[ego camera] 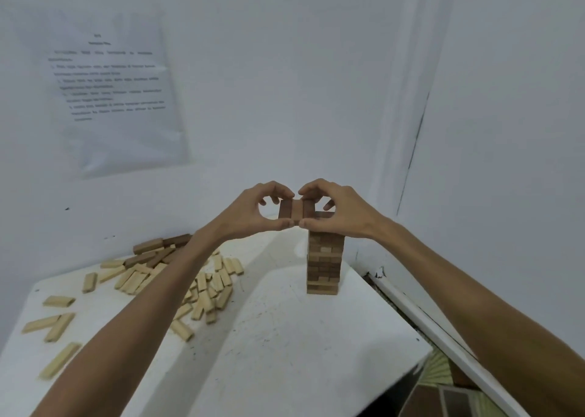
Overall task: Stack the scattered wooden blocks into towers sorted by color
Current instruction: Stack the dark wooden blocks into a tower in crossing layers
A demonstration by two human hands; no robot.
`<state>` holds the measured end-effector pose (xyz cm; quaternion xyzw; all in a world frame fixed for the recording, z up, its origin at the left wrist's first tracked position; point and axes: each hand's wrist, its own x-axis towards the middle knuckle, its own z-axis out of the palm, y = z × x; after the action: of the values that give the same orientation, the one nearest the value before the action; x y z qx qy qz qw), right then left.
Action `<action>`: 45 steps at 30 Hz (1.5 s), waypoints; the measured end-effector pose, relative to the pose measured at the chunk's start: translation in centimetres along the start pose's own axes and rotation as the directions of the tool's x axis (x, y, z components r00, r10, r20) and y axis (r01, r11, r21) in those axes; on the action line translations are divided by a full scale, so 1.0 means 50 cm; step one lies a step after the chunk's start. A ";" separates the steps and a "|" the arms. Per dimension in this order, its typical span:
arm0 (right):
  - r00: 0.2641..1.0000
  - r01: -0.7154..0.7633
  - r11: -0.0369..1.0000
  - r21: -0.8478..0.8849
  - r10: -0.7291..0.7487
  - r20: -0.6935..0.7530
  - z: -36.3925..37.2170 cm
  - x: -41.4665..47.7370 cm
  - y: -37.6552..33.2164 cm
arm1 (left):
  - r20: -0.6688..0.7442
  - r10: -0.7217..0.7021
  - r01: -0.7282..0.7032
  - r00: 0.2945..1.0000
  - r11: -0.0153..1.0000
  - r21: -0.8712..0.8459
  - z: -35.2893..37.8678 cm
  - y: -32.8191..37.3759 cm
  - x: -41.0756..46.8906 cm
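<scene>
Tower (325,258): one, brown and pale layers, upright, centre-right on white table (285,337).
Dark blocks (294,210): two or three pressed together, mid-frame at the tower's top; long axis hidden.
Left hand (256,209): thumb under, fingers curled over, pinching them.
Right hand (338,211): mirrored, pinching too.
Loose blocks (177,283): dozens, mostly pale, lower left.

Dim in here: flat, cool grey-blue light. A broad soft shadow slants across the scuffed white tabletop (300,353), and its right part is brighter. The tall tower of brown and tan wooden blocks (325,258) looks dull and slightly soft. Print on the white paper sheet on the wall (117,93) smears unreadably. The dark wall-corner seam (411,150) leans, bowed by the lens.
</scene>
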<state>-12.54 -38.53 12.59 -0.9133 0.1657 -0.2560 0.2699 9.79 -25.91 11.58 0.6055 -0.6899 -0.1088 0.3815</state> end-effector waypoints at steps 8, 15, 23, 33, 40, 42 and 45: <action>0.998 -0.067 0.998 -0.019 0.067 -0.014 -0.033 -0.023 0.050 | 0.035 0.004 -0.003 0.999 0.999 -0.032 0.049 0.006 0.051; 0.995 -0.098 0.995 -0.019 0.098 -0.021 -0.046 -0.038 0.072 | 0.064 0.000 0.003 0.998 0.999 -0.044 0.072 0.005 0.074; 0.994 -0.105 0.994 -0.022 0.105 -0.021 -0.044 -0.051 0.091 | 0.083 -0.015 0.017 0.996 0.999 -0.030 0.092 0.007 0.076; 0.993 -0.115 0.993 -0.017 0.115 -0.013 -0.042 -0.058 0.100 | 0.088 -0.024 0.027 0.996 0.999 -0.029 0.101 0.002 0.078; 0.993 -0.114 0.993 -0.021 0.114 -0.016 -0.042 -0.057 0.099 | 0.088 -0.025 0.028 0.996 0.999 -0.030 0.102 0.002 0.081; 0.993 -0.115 0.993 -0.018 0.114 -0.022 -0.043 -0.058 0.099 | 0.092 -0.028 0.030 0.995 0.999 -0.026 0.103 0.002 0.083; 0.993 -0.117 0.993 -0.013 0.117 -0.031 -0.042 -0.061 0.099 | 0.096 -0.029 0.031 0.995 0.999 -0.021 0.105 0.004 0.084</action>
<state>-17.00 -42.01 10.10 -0.9000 0.2248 -0.2524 0.2753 6.30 -31.33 9.76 0.6056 -0.6970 -0.1509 0.3532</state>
